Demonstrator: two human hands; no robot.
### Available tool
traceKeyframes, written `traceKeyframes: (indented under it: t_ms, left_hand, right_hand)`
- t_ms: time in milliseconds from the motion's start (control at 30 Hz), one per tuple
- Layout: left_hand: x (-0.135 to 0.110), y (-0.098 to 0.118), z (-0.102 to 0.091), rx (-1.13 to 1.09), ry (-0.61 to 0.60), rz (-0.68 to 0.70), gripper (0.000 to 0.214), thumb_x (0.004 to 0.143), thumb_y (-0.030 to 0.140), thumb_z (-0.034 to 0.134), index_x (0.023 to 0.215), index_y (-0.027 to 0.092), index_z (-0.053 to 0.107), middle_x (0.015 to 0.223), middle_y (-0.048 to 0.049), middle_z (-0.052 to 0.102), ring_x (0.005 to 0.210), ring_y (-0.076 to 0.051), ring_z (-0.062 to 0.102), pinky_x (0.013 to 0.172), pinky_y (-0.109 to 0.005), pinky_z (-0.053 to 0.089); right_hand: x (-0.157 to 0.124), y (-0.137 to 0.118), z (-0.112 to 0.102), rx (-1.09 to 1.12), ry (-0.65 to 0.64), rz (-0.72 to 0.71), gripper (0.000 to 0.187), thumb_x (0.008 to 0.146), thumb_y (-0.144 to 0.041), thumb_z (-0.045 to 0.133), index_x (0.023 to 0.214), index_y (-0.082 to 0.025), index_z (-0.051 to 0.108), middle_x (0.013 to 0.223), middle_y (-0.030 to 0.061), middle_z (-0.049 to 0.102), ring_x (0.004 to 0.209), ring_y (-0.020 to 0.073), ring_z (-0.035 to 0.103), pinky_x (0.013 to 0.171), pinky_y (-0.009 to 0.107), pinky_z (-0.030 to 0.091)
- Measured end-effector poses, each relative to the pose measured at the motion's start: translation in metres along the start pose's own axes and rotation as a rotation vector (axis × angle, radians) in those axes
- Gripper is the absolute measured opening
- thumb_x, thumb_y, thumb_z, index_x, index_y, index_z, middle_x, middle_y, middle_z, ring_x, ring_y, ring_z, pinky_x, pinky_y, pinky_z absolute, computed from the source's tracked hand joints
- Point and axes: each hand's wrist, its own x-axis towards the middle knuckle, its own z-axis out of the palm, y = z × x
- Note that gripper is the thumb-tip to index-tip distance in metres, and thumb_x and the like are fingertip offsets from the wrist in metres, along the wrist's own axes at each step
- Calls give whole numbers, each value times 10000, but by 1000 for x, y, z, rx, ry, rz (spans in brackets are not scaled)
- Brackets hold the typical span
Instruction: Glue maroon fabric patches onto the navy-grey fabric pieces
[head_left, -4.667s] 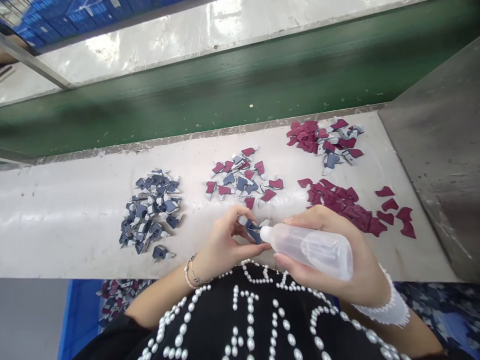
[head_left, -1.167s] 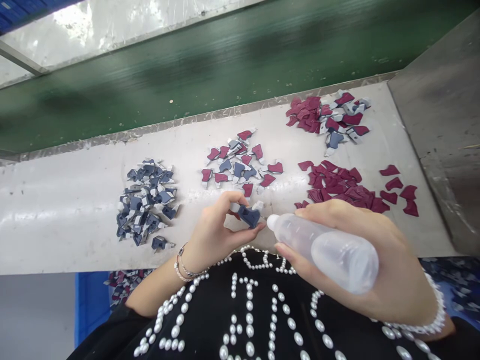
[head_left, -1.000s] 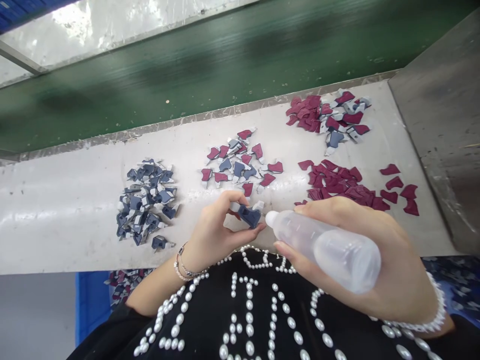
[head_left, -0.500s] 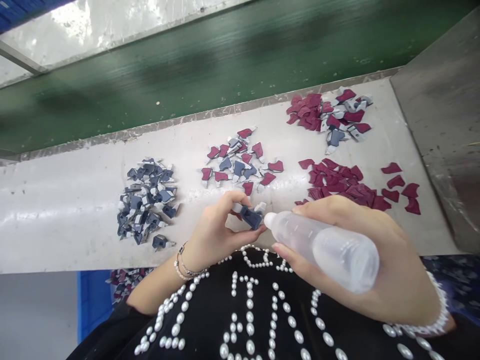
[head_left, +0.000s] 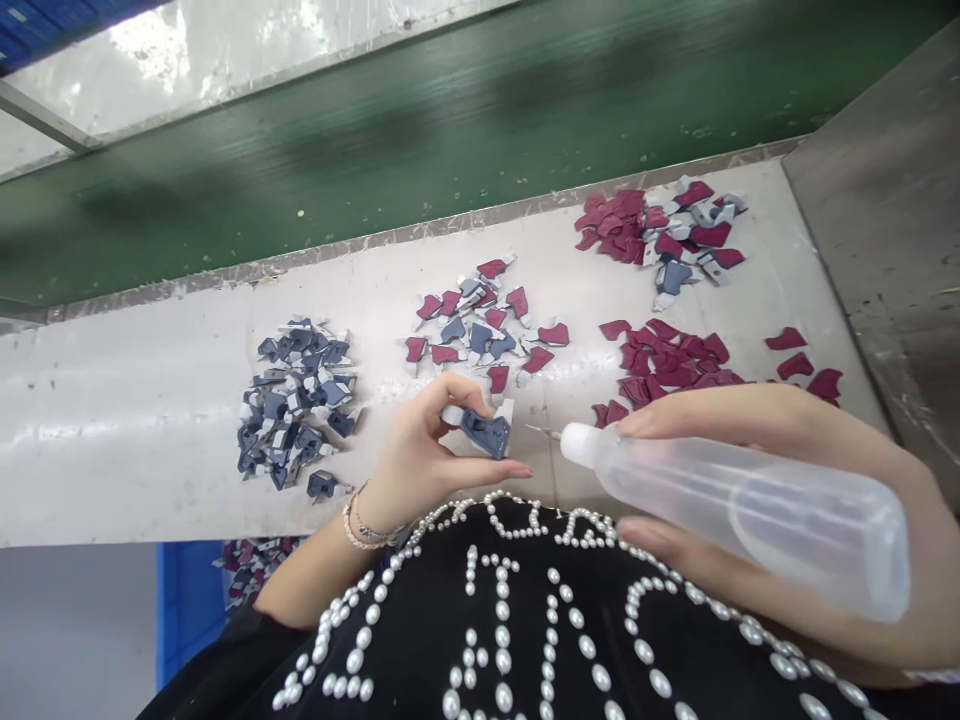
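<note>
Between thumb and fingers, my left hand [head_left: 424, 450] pinches a small dark blue and grey plastic part [head_left: 484, 430], its hollow side facing up. My right hand [head_left: 832, 440] is closed around a clear squeeze bottle [head_left: 750, 510] with a white cap and a thin needle tip. The bottle lies nearly level, its needle pointing left at the part with a small gap between them. Liquid shows inside the bottle. Beyond my left hand lies a loose group of blue-grey parts with maroon pieces [head_left: 480, 335] on them.
A pile of dark blue and grey parts [head_left: 296, 400] lies on the white worktop [head_left: 120, 420] at left. Maroon pieces [head_left: 667, 360] and a mixed pile [head_left: 690, 235] lie at right. Behind runs a green belt [head_left: 375, 150]. A blue bin [head_left: 184, 610] stands below.
My right hand has drawn the bottle back to the right, away from the part, and the needle now shows. My left hand has shifted slightly left and turned the part a little.
</note>
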Motion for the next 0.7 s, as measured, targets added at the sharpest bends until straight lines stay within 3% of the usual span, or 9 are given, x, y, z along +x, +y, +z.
traceKeyframes:
  t_ms: [100, 200, 267, 367, 433, 533, 600, 700]
  left_hand:
    - [0, -2, -6, -69, 16, -39, 507, 560, 275, 932, 867, 201, 534, 828, 19, 533, 697, -103, 537, 602, -213, 503]
    - [-1, -6, -12, -48, 29, -15, 511, 557, 281, 933, 886, 207, 550, 844, 10, 532, 723, -119, 543, 605, -223, 514]
    - [-1, -11, -15, 0, 43, -9, 479, 598, 277, 914, 922, 215, 567, 878, 0, 546, 751, -126, 565, 616, -225, 529]
    - [0, -20, -21, 49, 91, -34, 391, 705, 268, 850, 987, 226, 583, 935, -13, 571, 792, -133, 607, 662, -239, 566]
    - [2, -27, -24, 70, 139, -38, 337, 754, 266, 812, 1009, 228, 594, 955, -18, 590, 828, -142, 631, 709, -260, 584]
    - [5, -40, -26, 130, 194, -7, 306, 761, 255, 805, 1003, 228, 619, 944, -16, 625, 855, -152, 651, 739, -276, 586]
    - [6, -46, -26, 168, 199, 30, 309, 744, 243, 819, 990, 223, 634, 926, -15, 646, 859, -156, 656, 776, -294, 583]
    - [6, -51, -24, 191, 182, 64, 305, 725, 235, 833, 965, 210, 646, 962, -33, 668, 914, -174, 652, 837, -328, 573]
  right_hand:
    - [-9, 12, -10, 129, -107, 52, 407, 824, -395, 733, 1196, -388, 569, 1044, -15, 692, 879, 182, 705, 729, 202, 619]
    - [-19, 27, -8, 254, -138, 148, 397, 823, -309, 734, 1163, -407, 554, 1074, -5, 677, 970, 202, 698, 755, 233, 623]
    - [-21, 36, 3, 263, -185, 210, 415, 820, -282, 734, 1167, -401, 541, 1113, 7, 664, 1040, 228, 676, 840, 309, 610]
    - [-21, 48, 30, 219, -379, 243, 427, 842, -281, 706, 1236, -375, 570, 1132, 34, 646, 1073, 248, 650, 925, 404, 565]
    - [-21, 55, 51, 224, -473, 237, 387, 862, -262, 671, 1239, -327, 608, 1106, 51, 647, 1057, 242, 647, 934, 409, 552]
    - [-22, 63, 77, 221, -490, 234, 340, 862, -219, 646, 1196, -281, 634, 1123, 52, 673, 1070, 229, 640, 931, 374, 549]
    - [-24, 67, 83, 182, -505, 204, 369, 859, -171, 622, 1208, -290, 624, 1168, 32, 682, 1116, 214, 627, 949, 342, 540]
    - [-27, 74, 72, 54, -500, 177, 433, 866, -186, 615, 1287, -278, 577, 1241, 37, 665, 1162, 217, 609, 993, 356, 520]
